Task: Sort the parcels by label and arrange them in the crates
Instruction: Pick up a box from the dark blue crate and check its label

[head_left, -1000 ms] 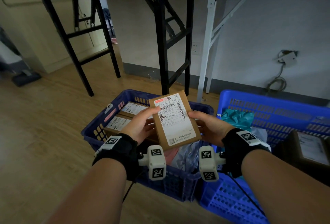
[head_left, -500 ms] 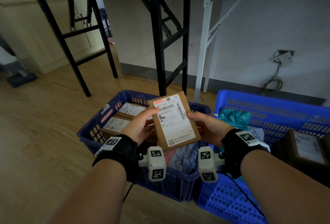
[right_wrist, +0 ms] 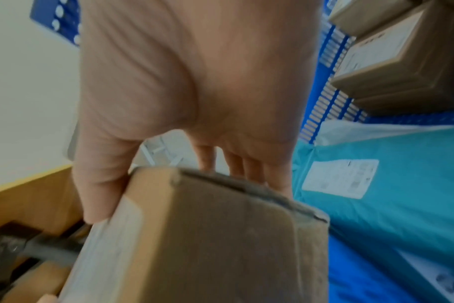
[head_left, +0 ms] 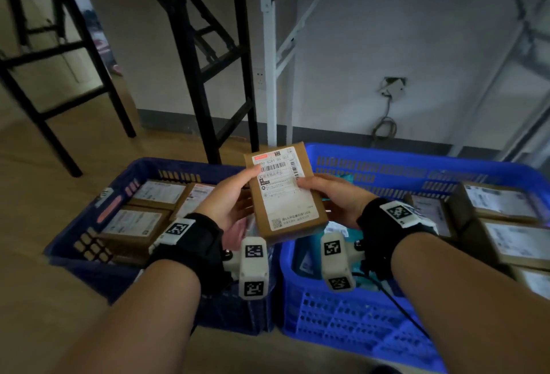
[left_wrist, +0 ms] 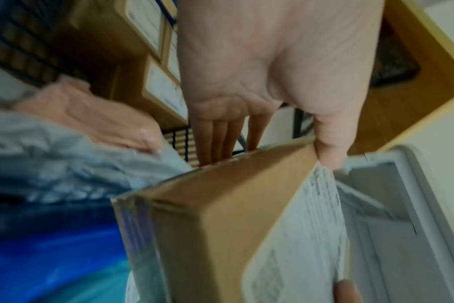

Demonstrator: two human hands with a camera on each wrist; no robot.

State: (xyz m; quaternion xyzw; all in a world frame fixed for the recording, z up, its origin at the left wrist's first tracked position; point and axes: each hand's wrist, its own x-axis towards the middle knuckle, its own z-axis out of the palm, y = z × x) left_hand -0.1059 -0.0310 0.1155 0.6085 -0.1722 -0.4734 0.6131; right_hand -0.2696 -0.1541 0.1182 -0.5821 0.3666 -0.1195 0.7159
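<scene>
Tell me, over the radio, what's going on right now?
Both hands, left hand and right hand, grip one cardboard parcel, label up. Held above the dark blue crate and bright blue crate. Nothing in the way.

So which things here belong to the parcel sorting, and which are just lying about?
Part of the job:
- cardboard parcel, gripped by left hand and right hand
- dark blue crate with boxes
- bright blue crate with boxes and a teal mailer bag

Just lying about:
- black table frame
- white table frame
- wall socket
</scene>
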